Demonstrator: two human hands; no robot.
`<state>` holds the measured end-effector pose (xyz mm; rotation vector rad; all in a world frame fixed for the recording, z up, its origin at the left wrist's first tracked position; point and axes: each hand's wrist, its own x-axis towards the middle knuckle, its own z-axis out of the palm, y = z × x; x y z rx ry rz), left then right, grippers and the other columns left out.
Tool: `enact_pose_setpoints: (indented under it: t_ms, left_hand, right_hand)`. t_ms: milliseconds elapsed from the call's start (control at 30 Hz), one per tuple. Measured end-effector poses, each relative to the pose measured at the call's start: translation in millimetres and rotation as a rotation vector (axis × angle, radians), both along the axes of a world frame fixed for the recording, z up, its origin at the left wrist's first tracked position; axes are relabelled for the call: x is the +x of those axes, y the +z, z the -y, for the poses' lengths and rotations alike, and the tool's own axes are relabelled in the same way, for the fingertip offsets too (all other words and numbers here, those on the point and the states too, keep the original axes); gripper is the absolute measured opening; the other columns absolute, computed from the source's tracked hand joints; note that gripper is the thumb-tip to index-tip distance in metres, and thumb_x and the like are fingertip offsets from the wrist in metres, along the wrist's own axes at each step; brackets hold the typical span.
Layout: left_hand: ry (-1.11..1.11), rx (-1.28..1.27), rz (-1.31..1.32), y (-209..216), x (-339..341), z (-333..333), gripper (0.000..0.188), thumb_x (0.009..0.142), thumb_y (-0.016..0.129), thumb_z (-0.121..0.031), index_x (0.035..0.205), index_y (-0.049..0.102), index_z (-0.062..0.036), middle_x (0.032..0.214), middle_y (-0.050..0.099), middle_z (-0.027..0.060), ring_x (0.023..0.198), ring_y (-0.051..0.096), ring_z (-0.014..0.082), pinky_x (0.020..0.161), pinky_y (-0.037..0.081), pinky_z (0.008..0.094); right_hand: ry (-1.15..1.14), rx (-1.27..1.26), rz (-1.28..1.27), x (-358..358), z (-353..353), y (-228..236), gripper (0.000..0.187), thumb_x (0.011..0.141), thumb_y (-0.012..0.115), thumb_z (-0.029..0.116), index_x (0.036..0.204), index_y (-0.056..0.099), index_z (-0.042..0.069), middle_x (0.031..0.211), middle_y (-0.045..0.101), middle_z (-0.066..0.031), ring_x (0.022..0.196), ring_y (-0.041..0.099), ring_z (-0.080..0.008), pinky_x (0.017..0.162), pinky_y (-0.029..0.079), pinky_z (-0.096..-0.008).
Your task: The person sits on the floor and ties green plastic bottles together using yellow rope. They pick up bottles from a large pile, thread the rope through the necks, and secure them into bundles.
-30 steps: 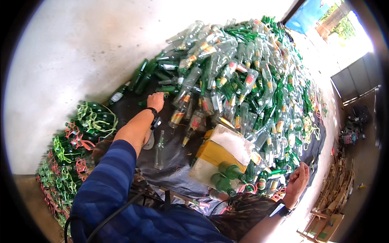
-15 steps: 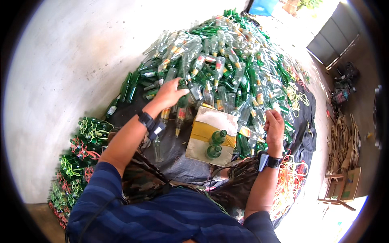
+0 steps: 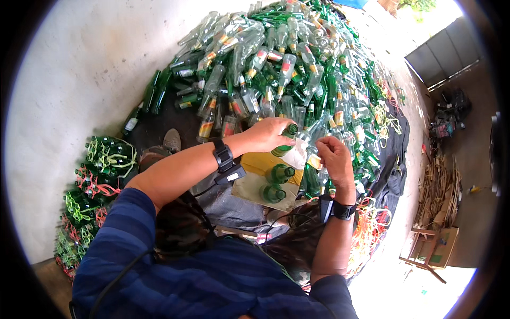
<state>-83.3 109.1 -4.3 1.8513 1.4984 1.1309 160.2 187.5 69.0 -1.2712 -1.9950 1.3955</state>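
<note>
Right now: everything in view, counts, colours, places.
held bottle: one, green, in left hand
standing bottles: two, green, on block
block: one, yellow and white, centre
loose bottles: many, green and clear, ahead
tied bottles: many, green, left
loose ties: many, mostly orange, right
sheet: one, black, beneath loose bottles
wall: one, white, left
panel: one, grey, upper right
strip stack: one, brown, right
frame: one, brown, lower right
clutter: uncountable, dark, right
item: one, blue, top edge
shoe: one clearly, greyish, left
wristbands: two, black, on wrists
shirt: one, blue, below
trousers: one, camouflage, below
left hand: one, bare, gripping held bottle
right hand: one, bare, curled, right of block
</note>
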Motion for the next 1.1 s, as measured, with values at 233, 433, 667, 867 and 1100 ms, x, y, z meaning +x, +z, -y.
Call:
enact_pose_setpoints:
  t_ms: [233,433,667,867,1100]
  left_hand:
    - [-0.151,-0.137,0.007,0.0,21.7,-11.3,0.042,0.092,0.077,-0.031,0.123,0.067,-0.0045,0.11,0.071,0.0185,0.105,0.068,0.0395,0.09,0.053,0.0451]
    - [-0.161,-0.062,0.025,-20.1,31.9,-17.7,0.041,0.089,0.079,-0.031,0.113,0.067,0.0002,0.102,0.071,0.0228,0.1,0.068,0.0439,0.085,0.053,0.0491]
    - [-0.177,-0.137,-0.025,-19.2,33.3,-13.0,0.042,0.09,0.078,-0.03,0.121,0.068,-0.0027,0.107,0.072,0.0224,0.104,0.068,0.0436,0.088,0.052,0.0492]
    - [-0.172,-0.165,-0.026,-13.2,32.0,-9.4,0.047,0.092,0.076,-0.033,0.128,0.066,-0.0043,0.113,0.071,0.0234,0.109,0.067,0.0432,0.092,0.052,0.0484]
    - [-0.183,-0.214,-0.074,-10.6,28.9,-8.9,0.049,0.096,0.073,-0.039,0.127,0.065,-0.003,0.115,0.07,0.0245,0.111,0.066,0.0446,0.094,0.052,0.0497]
  right_hand:
    - [0.145,-0.042,0.066,-15.4,7.3,13.4,0.019,0.101,0.068,0.017,0.106,0.072,-0.001,0.08,0.068,-0.001,0.069,0.06,-0.0074,0.064,0.05,-0.0243]
    - [0.139,-0.042,0.078,-6.2,8.3,13.9,0.02,0.101,0.068,0.017,0.107,0.072,-0.001,0.08,0.067,-0.0012,0.069,0.06,-0.0076,0.063,0.05,-0.0242]
    - [0.137,0.021,0.086,2.7,7.8,6.3,0.02,0.099,0.07,0.019,0.107,0.072,0.0,0.076,0.067,-0.0025,0.068,0.06,-0.0075,0.063,0.049,-0.0258]
    - [0.144,0.076,0.105,4.2,8.8,9.6,0.021,0.098,0.07,0.018,0.107,0.071,-0.001,0.077,0.069,-0.0044,0.069,0.061,-0.0091,0.064,0.05,-0.0272]
    - [0.152,0.082,0.109,3.5,8.9,7.0,0.022,0.098,0.07,0.017,0.109,0.071,-0.002,0.078,0.069,-0.0057,0.07,0.062,-0.0102,0.065,0.051,-0.0281]
